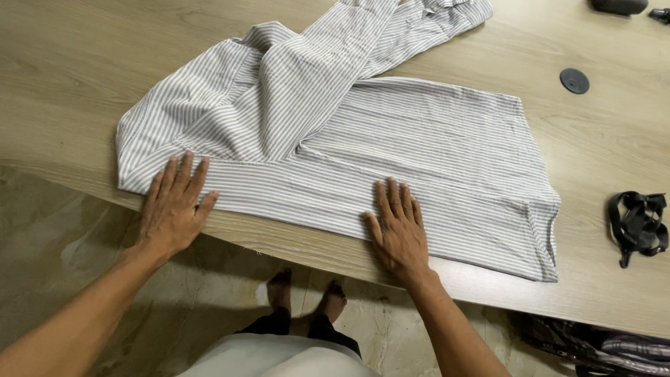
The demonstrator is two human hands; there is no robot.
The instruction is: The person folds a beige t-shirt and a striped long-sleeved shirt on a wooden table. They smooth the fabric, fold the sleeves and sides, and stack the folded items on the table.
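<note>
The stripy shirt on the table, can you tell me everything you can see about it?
The striped shirt looks like thin woven cloth with fine grey and white stripes. It lies flat on the wooden table, partly folded, one sleeve laid over its middle and stretching toward the far edge. It is a little creased. The left hand and right hand press flat on its near edge.

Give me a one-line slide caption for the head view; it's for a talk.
Both hands, left hand and right hand, press flat on a striped shirt spread on a wooden table.

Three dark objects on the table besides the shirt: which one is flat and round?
The small black disc, lying beyond the striped shirt. The black strap bundle is tangled loops; the dark object at the top edge is bulky.
</note>
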